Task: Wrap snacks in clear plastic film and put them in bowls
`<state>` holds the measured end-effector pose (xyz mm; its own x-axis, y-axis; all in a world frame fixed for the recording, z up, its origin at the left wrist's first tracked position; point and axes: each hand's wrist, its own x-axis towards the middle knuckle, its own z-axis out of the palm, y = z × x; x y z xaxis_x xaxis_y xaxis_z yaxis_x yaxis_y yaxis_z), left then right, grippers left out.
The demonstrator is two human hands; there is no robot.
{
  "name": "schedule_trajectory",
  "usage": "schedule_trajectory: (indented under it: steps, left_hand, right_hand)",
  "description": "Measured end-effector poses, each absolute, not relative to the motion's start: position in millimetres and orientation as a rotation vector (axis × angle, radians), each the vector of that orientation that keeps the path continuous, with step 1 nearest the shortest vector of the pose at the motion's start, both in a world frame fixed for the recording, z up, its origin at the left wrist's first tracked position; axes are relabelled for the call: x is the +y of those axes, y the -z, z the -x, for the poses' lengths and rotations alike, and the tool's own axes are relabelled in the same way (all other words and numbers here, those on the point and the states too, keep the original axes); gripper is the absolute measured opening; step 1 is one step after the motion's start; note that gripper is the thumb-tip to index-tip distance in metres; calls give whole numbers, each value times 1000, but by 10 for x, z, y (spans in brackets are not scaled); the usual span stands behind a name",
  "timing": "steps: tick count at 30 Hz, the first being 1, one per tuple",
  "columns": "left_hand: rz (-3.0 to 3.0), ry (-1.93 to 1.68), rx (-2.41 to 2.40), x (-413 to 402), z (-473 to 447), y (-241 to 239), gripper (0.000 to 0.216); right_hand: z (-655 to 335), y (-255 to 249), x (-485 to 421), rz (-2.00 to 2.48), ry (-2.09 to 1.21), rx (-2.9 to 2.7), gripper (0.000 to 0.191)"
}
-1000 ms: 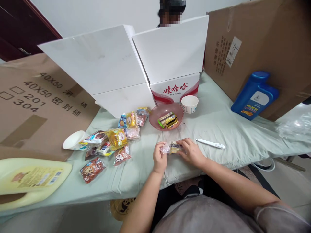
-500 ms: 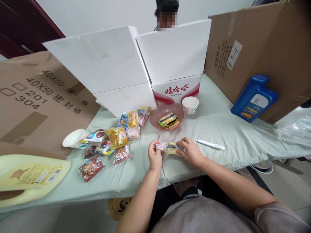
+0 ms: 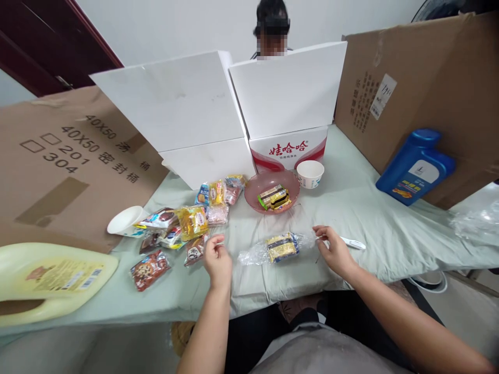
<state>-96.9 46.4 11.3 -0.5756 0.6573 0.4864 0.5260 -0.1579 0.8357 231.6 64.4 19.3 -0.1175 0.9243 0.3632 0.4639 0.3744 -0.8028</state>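
Observation:
A snack pack (image 3: 283,246) with a gold and dark front and blue edges lies on the table between my hands. Clear plastic wrap (image 3: 253,254) spreads out from both of its sides. My left hand (image 3: 218,262) hovers to the left, its fingers loosely bent and apart, with nothing in it. At the right end of the wrap is my right hand (image 3: 336,253), its fingertips on the film's edge. Beyond the pack stands a pink glass bowl (image 3: 253,200) holding a few wrapped snacks (image 3: 275,197).
Several packaged snacks (image 3: 193,222) are heaped at left beside a tipped paper bowl (image 3: 125,221). Another paper bowl (image 3: 310,174) stands by the glass one. A white-handled tool (image 3: 354,243) lies partly behind my right hand. A blue bottle (image 3: 417,166), yellow jug (image 3: 58,275) and boxes (image 3: 290,150) border the table.
My hands have moved apart, left hand leftward and right hand rightward. The left has let go of the wrap, which now lies spread on both sides of the pack.

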Motion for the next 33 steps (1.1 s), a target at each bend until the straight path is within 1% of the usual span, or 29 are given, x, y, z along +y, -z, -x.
schedule_trajectory:
  steps: [2, 3, 5, 7, 8, 10, 11, 13, 16, 19, 21, 25, 29, 31, 33]
  left_hand:
    - [-1700, -1801, 1970, 424, 854, -285, 21]
    - [-1891, -1675, 1893, 409, 754, -365, 22]
    - [-2238, -1301, 1711, 385, 511, -493, 30]
    - [-2470, -1013, 1628, 345, 282, -563, 34]
    - [-2557, -909, 1615, 307, 194, -576, 31]
    - [-2678, -753, 1597, 177, 90, -568, 19]
    - [-2720, -673, 1576, 86, 68, -551, 18]
    - [-2757, -501, 1518, -122, 62, -503, 19]
    - [-2704, -305, 1443, -369, 66, -429, 14]
    - [-2599, -323, 1485, -392, 29, -387, 14]
    - [-2568, -459, 1514, -291, -15, -371, 15]
    - [-2652, -740, 1457, -13, -114, -315, 27]
    - [-2680, -685, 1622, 207, -182, -279, 41]
    - [-2640, -614, 1707, 304, -193, -309, 51]
    - [-2612, -555, 1773, 397, -185, -369, 54]
  right_hand:
    - [-2295, -347, 596, 1134, -436, -1829, 22]
    - [-2256, -437, 589, 1057, -384, -1902, 29]
    - [-2137, -599, 609, 915, -347, -2100, 40]
    - [-2016, -692, 648, 851, -291, -2324, 44]
    - [-1974, -710, 660, 845, -243, -2430, 40]
    - [-1950, -701, 639, 837, -146, -2596, 23]
    - [-1967, -683, 601, 814, -116, -2662, 17]
    - [-2034, -639, 475, 738, -111, -2766, 17]
    - [-2119, -561, 254, 621, -193, -2895, 15]
    - [-2112, -466, 129, 649, -320, -2941, 14]
    - [-2074, -404, 119, 718, -408, -2911, 18]
    - [-2018, -341, 168, 950, -544, -2842, 21]
    - [-2016, -360, 197, 1110, -677, -2785, 17]
    - [-2014, -379, 209, 1173, -756, -2746, 18]
    - [-2004, -392, 234, 1234, -833, -2690, 20]
